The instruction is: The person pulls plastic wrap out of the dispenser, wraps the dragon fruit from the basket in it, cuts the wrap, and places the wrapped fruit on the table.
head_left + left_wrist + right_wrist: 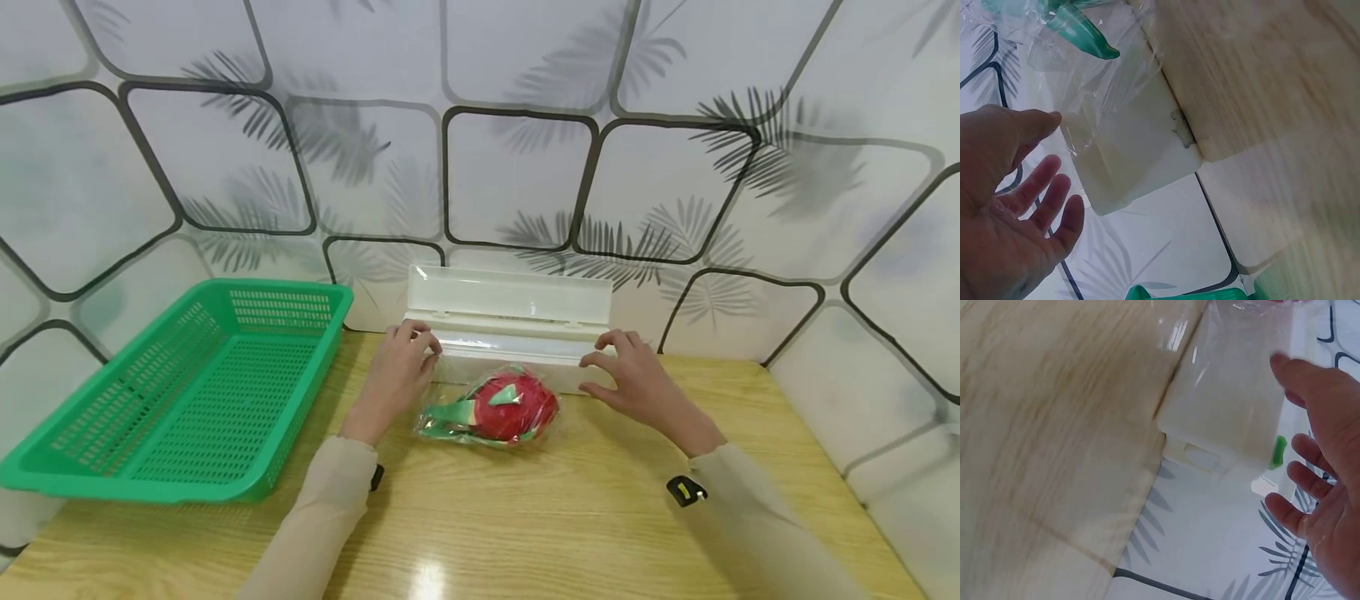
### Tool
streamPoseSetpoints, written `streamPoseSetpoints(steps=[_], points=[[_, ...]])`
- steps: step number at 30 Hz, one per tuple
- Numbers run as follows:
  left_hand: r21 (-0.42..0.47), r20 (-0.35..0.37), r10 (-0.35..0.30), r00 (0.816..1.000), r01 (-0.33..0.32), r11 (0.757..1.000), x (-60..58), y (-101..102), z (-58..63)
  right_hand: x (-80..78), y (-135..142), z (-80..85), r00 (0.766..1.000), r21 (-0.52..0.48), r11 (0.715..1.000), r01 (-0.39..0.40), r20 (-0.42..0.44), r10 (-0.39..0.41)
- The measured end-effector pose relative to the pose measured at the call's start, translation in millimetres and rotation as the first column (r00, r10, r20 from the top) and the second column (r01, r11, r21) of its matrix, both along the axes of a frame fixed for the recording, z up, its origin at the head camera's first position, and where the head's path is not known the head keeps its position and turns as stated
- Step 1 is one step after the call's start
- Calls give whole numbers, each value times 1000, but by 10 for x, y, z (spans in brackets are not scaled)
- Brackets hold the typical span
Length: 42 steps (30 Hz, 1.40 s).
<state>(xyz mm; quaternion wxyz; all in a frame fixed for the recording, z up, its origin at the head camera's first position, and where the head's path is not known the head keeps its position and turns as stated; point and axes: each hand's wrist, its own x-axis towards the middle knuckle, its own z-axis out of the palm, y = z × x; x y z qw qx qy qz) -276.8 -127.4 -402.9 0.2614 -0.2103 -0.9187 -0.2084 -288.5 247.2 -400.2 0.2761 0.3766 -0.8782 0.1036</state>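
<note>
A red dragon fruit with long green scales lies on the table, wrapped in clear plastic film. Right behind it stands a long white cling film dispenser, its lid raised. My left hand is at the dispenser's left end. In the left wrist view, the thumb of that hand is at the edge of the clear film, with the fingers loosely bent and apart. My right hand is by the right end, thumb and fingers spread. A green tab shows on the dispenser's side.
To the left, a green plastic basket with slotted walls stands on the wooden table. A patterned wall rises close behind the dispenser and continues along both sides.
</note>
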Motion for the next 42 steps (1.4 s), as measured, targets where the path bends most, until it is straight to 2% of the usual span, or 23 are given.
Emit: streamPoseSetpoints(steps=[3,5,7,10,12,16,19,22,24,28,33,39,42], points=[[22,65,-9,998,7,1000,9,13,26,-4,-20,-25,999,-23,1000,-14,-42,13],[85,186,-39,982,23,996,24,25,54,2,-17,-36,998,-45,999,-17,-61,14],[159,314,-71,947,21,987,43,37,84,12,-14,-42,997,-67,998,-15,-74,10],[237,443,-115,889,7,971,62,57,118,36,-47,-32,997,-111,993,-39,-75,31],[252,471,-130,872,8,968,65,72,132,68,-113,-12,995,-132,988,-80,-62,72],[249,498,-149,854,23,968,44,116,142,199,-326,42,985,-125,978,-170,-4,171],[211,475,-160,865,65,975,2,158,124,309,-494,79,975,-71,976,-206,67,210],[176,420,-165,892,98,979,-21,192,119,391,-654,99,970,26,977,-211,130,206],[178,388,-160,908,96,979,-22,204,115,413,-758,98,971,109,973,-202,155,184],[185,362,-126,924,61,981,-6,218,112,423,-919,62,974,235,957,-168,189,125],[198,335,-115,935,49,979,25,236,114,399,-1015,-16,975,218,965,-147,197,104],[229,347,-103,932,23,973,88,268,160,397,-1107,-53,984,191,975,-118,152,90],[246,322,-88,943,7,969,114,281,180,389,-1143,-59,985,186,977,-107,153,79]])
